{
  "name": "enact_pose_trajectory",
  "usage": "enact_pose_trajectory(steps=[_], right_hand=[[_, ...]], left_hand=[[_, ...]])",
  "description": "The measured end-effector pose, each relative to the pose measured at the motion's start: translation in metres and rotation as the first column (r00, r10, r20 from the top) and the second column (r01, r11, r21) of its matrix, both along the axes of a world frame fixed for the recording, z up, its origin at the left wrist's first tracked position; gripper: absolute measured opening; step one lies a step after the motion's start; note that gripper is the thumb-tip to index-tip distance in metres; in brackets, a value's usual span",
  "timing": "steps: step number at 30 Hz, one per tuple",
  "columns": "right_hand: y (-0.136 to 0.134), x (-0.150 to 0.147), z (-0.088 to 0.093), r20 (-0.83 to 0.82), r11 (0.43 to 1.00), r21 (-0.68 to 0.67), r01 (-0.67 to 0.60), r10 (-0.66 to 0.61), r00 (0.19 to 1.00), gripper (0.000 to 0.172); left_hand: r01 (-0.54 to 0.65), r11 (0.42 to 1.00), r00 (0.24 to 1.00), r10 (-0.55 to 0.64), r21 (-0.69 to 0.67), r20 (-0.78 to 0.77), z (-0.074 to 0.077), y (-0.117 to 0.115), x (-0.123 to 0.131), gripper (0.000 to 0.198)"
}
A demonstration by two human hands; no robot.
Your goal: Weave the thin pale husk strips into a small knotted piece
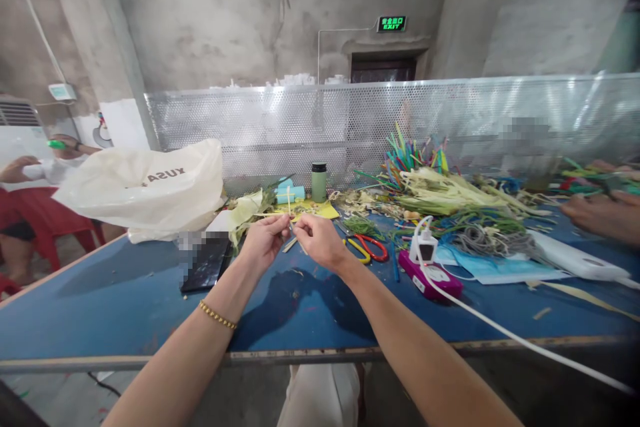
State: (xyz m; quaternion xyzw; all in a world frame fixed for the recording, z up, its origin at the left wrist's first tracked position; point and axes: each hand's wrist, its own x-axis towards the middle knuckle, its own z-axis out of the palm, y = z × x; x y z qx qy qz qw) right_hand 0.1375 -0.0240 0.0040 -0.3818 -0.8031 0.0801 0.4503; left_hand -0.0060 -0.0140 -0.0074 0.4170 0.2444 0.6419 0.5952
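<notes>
Over the blue table, my left hand [267,239] is closed, its thumb and finger pinching a thin pale strip [289,200] that sticks up above the fingertips. Close beside it, my right hand [320,240] is closed too, with its fingertips meeting the same small piece. The lower part of the strip is hidden by the fingers. Just behind the hands lies a yellow sheet [327,211]. Scissors [373,248] with red and yellow handles rest to the right of my right hand. A dark tablet or phone [206,263] lies left of my left wrist.
Behind stand a green bottle [319,183] and a turquoise roll [291,194]. A white plastic bag [145,183] fills the left. Pale husks [445,192], grey cord [493,240] and a purple power strip [430,275] with a white cable lie right. Another person's hand [603,213] is far right.
</notes>
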Motion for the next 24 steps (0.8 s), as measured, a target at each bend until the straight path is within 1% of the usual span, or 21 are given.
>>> enact_pose_trajectory(steps=[4,6,8,10,12,14,15,17,19,22,24], right_hand=[[-0.001,-0.002,-0.002,0.011,0.999,0.004,-0.033,0.033,0.999,0.018],[-0.002,-0.003,-0.003,0.014,0.999,0.01,-0.04,0.04,0.999,0.018],[-0.002,-0.002,-0.003,0.008,0.999,0.026,-0.032,0.032,0.999,0.018],[-0.003,-0.001,-0.002,-0.017,0.997,0.078,0.002,-0.001,1.0,0.021],[-0.003,0.002,0.0,-0.078,0.985,0.159,0.068,-0.057,0.995,0.022],[-0.001,0.005,0.003,-0.145,0.97,0.211,0.118,-0.088,0.985,0.02],[0.0,0.007,0.003,-0.153,0.974,0.201,0.106,-0.075,0.985,0.017],[0.005,0.008,0.002,-0.138,0.99,0.133,0.038,-0.02,0.99,0.012],[0.011,0.009,0.0,-0.12,0.996,0.085,-0.005,0.015,0.993,0.011],[0.018,0.01,-0.004,-0.101,0.995,0.096,0.016,-0.007,0.995,0.01],[0.021,0.012,-0.005,-0.089,0.994,0.108,0.029,-0.019,0.996,0.011]], left_hand=[[-0.012,1.0,0.999,0.013,-0.019,0.029,-0.001,0.001,0.001,0.017],[-0.021,1.0,0.999,0.021,-0.004,0.025,-0.001,0.001,0.001,0.017],[-0.036,0.999,0.999,0.036,0.026,0.012,-0.001,0.001,0.0,0.019],[-0.065,0.997,0.998,0.065,0.048,-0.013,0.0,0.001,-0.001,0.022],[-0.102,0.993,0.993,0.105,0.058,-0.055,0.001,-0.002,-0.001,0.025],[-0.125,0.989,0.986,0.132,0.074,-0.105,0.003,-0.005,0.0,0.025],[-0.123,0.988,0.982,0.134,0.091,-0.13,0.003,-0.007,0.002,0.025],[-0.124,0.983,0.97,0.149,0.135,-0.19,0.003,-0.01,0.005,0.026],[-0.128,0.974,0.946,0.176,0.185,-0.271,0.002,-0.011,0.007,0.027],[-0.095,0.966,0.901,0.187,0.242,-0.392,-0.001,-0.009,0.008,0.025],[-0.08,0.964,0.875,0.19,0.253,-0.445,-0.002,-0.008,0.008,0.021]])
